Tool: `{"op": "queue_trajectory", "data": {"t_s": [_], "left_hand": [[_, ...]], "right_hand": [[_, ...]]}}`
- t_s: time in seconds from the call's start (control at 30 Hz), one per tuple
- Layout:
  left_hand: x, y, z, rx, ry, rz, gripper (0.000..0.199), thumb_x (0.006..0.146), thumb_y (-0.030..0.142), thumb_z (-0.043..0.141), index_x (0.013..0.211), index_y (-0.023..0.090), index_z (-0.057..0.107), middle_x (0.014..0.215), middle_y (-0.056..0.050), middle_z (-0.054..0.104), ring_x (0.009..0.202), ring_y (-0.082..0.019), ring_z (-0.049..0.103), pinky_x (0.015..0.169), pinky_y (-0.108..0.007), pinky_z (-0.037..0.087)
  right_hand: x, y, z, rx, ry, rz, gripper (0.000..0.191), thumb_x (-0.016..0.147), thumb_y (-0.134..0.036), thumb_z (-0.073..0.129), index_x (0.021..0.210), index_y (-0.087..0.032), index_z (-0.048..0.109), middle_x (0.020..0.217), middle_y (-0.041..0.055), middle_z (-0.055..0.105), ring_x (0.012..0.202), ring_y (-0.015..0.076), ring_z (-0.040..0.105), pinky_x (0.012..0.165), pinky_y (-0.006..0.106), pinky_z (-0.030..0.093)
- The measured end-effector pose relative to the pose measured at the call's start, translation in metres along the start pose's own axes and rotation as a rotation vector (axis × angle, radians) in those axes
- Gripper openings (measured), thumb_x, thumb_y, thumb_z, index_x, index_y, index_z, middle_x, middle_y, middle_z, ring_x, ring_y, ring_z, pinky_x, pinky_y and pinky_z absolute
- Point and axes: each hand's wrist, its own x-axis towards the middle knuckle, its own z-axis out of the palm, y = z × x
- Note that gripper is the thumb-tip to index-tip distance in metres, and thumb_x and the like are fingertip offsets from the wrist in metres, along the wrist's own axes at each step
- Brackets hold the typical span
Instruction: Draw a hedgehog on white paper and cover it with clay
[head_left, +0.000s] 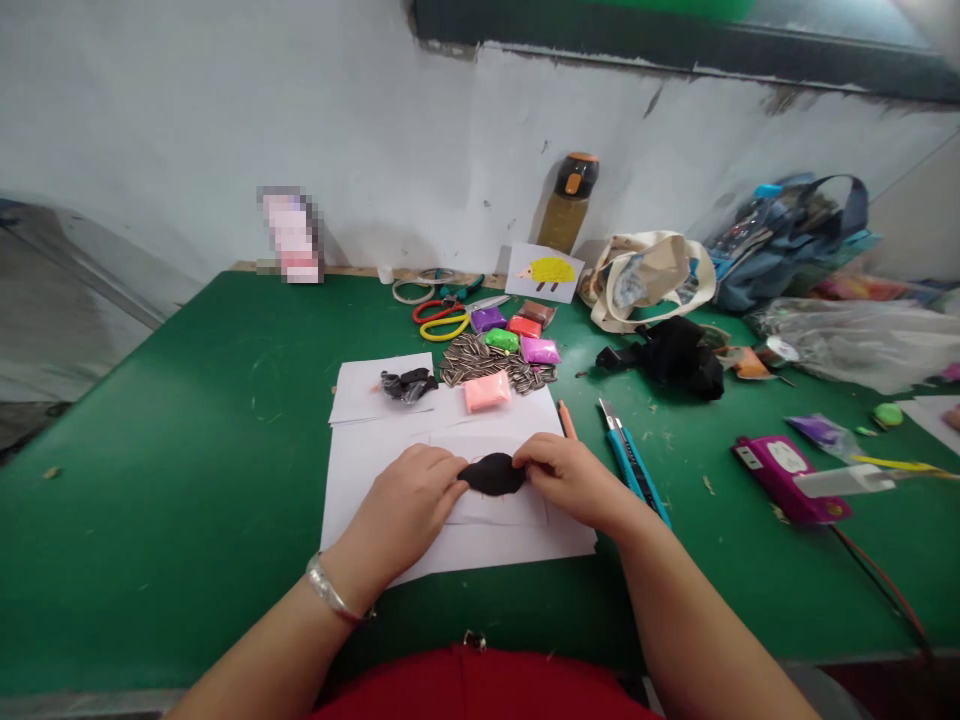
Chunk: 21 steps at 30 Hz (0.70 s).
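Note:
A flattened oval of black modelling clay (493, 474) is held over white paper (360, 500) between my two hands. My left hand (424, 490) pinches its left, narrower end. At the right end, my right hand (559, 475) grips the edge between thumb and fingers. Beneath the clay, a smaller sheet shows faint red drawn lines, mostly covered. Just beyond my hands lie a pink clay packet (487, 392) and a crumpled wrapper with black clay (407, 385). A heap of striped sunflower seeds (472, 360) sits behind them.
Right of the paper are an orange pen (567, 420) and a teal utility knife (634, 462) with its blade out. Scissors (444, 326), coloured clay packets (523, 328), a hedgehog picture (544, 273) and a bottle (570, 203) stand farther back. A magenta device (791, 480) lies right.

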Motion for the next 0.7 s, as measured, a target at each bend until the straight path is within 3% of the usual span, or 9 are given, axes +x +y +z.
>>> {"op": "queue_trajectory", "data": {"t_s": [0.23, 0.4, 0.5, 0.7], "left_hand": [[-0.006, 0.007, 0.018, 0.025, 0.073, 0.089, 0.02, 0.09, 0.019, 0.051, 0.107, 0.018, 0.062, 0.109, -0.009, 0.061, 0.1, -0.025, 0.054, 0.086, -0.043, 0.047], [-0.006, 0.006, 0.023, 0.019, 0.115, 0.066, 0.025, 0.09, 0.02, 0.051, 0.115, 0.016, 0.057, 0.109, -0.009, 0.062, 0.099, -0.024, 0.054, 0.087, -0.043, 0.047], [-0.004, 0.004, 0.027, 0.014, 0.151, 0.032, 0.029, 0.09, 0.021, 0.054, 0.118, 0.014, 0.055, 0.11, -0.01, 0.062, 0.099, -0.024, 0.053, 0.089, -0.043, 0.046], [-0.003, 0.002, 0.029, 0.009, 0.172, 0.003, 0.029, 0.087, 0.021, 0.059, 0.115, 0.014, 0.055, 0.11, -0.009, 0.062, 0.101, -0.025, 0.053, 0.09, -0.043, 0.045]], "right_hand": [[0.002, -0.003, 0.003, -0.009, 0.059, -0.011, 0.024, 0.08, -0.006, 0.046, 0.087, -0.021, 0.063, 0.087, 0.0022, 0.063, 0.083, 0.0149, 0.058, 0.076, 0.027, 0.045], [0.006, -0.006, 0.01, -0.058, 0.104, 0.149, 0.006, 0.08, -0.019, 0.055, 0.083, -0.022, 0.059, 0.075, -0.0013, 0.06, 0.068, 0.0137, 0.054, 0.064, 0.026, 0.042], [0.008, -0.005, 0.018, -0.078, 0.136, 0.227, 0.021, 0.078, -0.016, 0.053, 0.097, -0.023, 0.06, 0.075, -0.0017, 0.061, 0.07, 0.0147, 0.055, 0.065, 0.027, 0.042], [0.01, -0.007, 0.022, -0.102, 0.181, 0.08, 0.02, 0.08, -0.01, 0.05, 0.088, -0.021, 0.065, 0.085, 0.0031, 0.063, 0.085, 0.0181, 0.057, 0.077, 0.031, 0.043]]}}
